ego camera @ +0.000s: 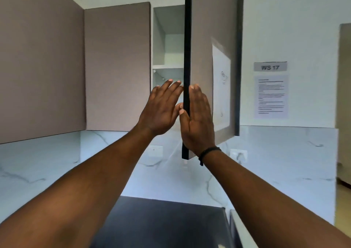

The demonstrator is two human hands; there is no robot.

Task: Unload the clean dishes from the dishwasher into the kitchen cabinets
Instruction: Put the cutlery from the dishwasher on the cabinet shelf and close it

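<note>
Overhead, from the head camera: standing wide open at twelve o'clock, edge-on to the lens, cabinet door (207, 38), dark edge strip running top to bottom through the middle of the view. Pressing flat against the door's outer face at about three o'clock of that edge, right hand (198, 120), fingers straight and together, thumb lying along the dark strip, clamping nothing. Circling the right wrist, black cord bracelet (209, 151). Reaching up just beside the edge at nine o'clock of it, left hand (161, 111), fingers straight and slightly spread, holding nothing; touching the strip or merely near it, cannot tell. Showing behind the left fingertips, open cabinet (167, 44), white inside, one shelf (167, 66) crossing it; no dishes visible in the exposed part. Staying shut at nine to ten o'clock, two more mauve cabinet fronts (115, 65). Hanging on the open door's face, a paper sheet (221, 88) with a faint sketch. Sitting on the wall at three o'clock, a grey sign reading WS 17 (270, 66) over a printed notice (271, 96), text too small for reading. Running beneath the cabinets, marble-look backsplash (57, 156) carrying a wall socket (239, 155). Lying at six o'clock, dark surface (161, 223). Dishwasher out of view.
</note>
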